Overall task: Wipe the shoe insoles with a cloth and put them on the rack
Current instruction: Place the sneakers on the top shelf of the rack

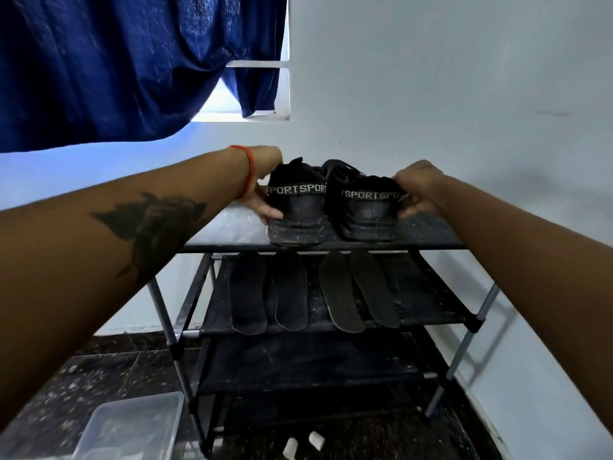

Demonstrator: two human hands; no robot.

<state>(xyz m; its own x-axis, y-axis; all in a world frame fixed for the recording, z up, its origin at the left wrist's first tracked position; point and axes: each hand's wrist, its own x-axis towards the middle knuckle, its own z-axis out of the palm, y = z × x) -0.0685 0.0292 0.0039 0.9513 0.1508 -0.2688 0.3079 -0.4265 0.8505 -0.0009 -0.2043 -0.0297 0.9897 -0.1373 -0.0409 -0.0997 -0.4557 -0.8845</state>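
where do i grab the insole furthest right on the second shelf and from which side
Take the insole at its near end, the rounded tip that sticks out past the front edge of the second shelf. Come from the front, thumb on top and fingers underneath. It lies flat, so its middle gives no grip, and the top shelf overhangs its far end. Both hands are on the shoes now.

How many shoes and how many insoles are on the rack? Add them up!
Black sport shoes on the top shelf: 2
Flat dark insoles on the second shelf: 4
Total: 6
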